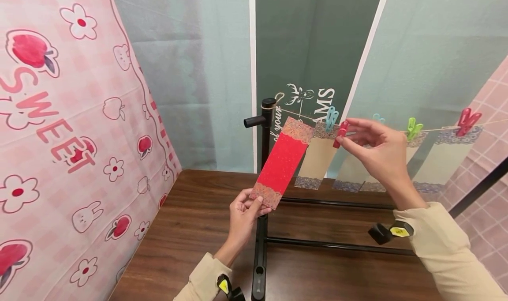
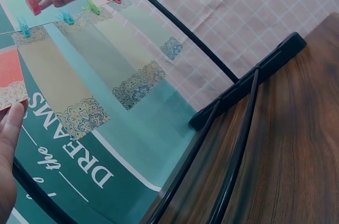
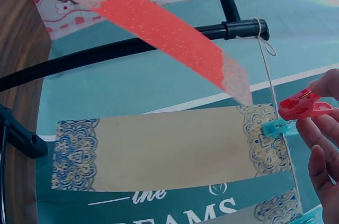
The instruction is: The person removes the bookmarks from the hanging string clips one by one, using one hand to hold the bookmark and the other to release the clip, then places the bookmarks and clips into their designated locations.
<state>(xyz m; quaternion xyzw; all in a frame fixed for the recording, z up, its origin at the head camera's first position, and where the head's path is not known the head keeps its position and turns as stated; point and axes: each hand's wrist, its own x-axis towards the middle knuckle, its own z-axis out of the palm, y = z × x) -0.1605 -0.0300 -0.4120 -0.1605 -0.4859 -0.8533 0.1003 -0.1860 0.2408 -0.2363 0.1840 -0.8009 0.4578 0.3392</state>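
My left hand (image 1: 245,212) pinches the lower end of a red card (image 1: 282,165) with patterned ends, between thumb and fingers. The card tilts, its upper end near the string (image 1: 293,113). In my right hand (image 1: 379,153) a red clothespin (image 1: 342,134) is pinched between thumb and fingertips; the right wrist view shows the clothespin (image 3: 304,105) beside the string. Close by, a blue clothespin (image 1: 331,119) holds a beige card (image 1: 316,157) with blue lace-like ends on the string. Farther right hang more cards under a green clothespin (image 1: 414,126) and another red clothespin (image 1: 469,121).
A black rack stands on the brown wooden table (image 1: 190,212), with an upright post (image 1: 267,137) at left and low crossbars (image 1: 337,246). String is tied to the post's top. Pink printed cloth (image 1: 79,115) hangs at left, green cloth (image 1: 309,40) behind.
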